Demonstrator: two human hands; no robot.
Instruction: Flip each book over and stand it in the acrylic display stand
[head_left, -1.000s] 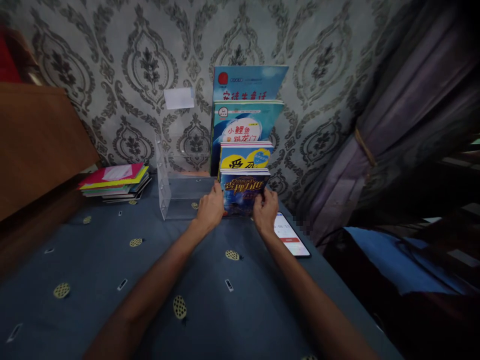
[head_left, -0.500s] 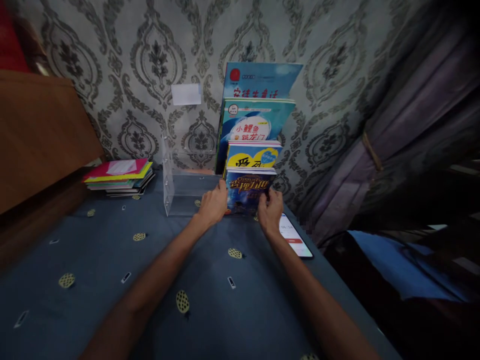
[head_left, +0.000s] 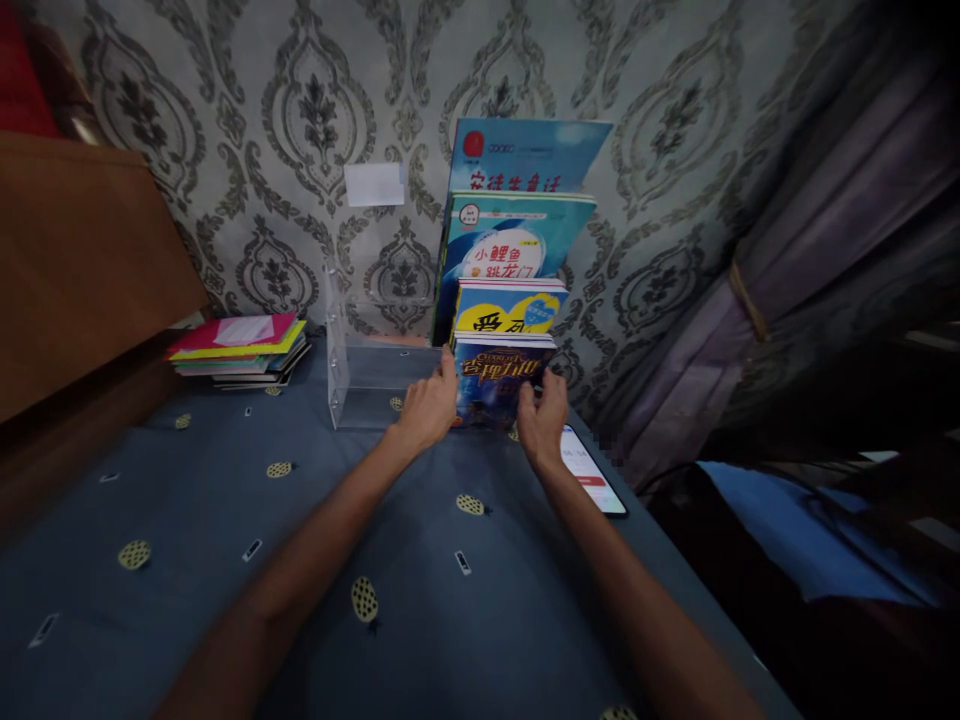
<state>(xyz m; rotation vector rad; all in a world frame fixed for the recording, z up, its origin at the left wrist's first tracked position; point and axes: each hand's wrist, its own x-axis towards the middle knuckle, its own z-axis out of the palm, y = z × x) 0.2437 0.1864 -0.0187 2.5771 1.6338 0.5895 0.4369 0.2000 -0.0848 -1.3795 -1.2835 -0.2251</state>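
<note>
Head view: dark-covered book [head_left: 496, 388] upright, yellow title.

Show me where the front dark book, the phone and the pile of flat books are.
front dark book [head_left: 495, 392]: head view, middle of its cover.
phone [head_left: 592, 475]: head view, its lit screen.
pile of flat books [head_left: 240, 345]: head view, its top pink cover.

A table [head_left: 225, 560] under a blue cloth dotted with small yellow ovals fills the lower frame. A flat stack of books [head_left: 238, 350] lies at its left centre. A clear acrylic stand [head_left: 360, 385] holding upright books sits at centre. A lit phone [head_left: 592, 480] lies just right of it.
</note>
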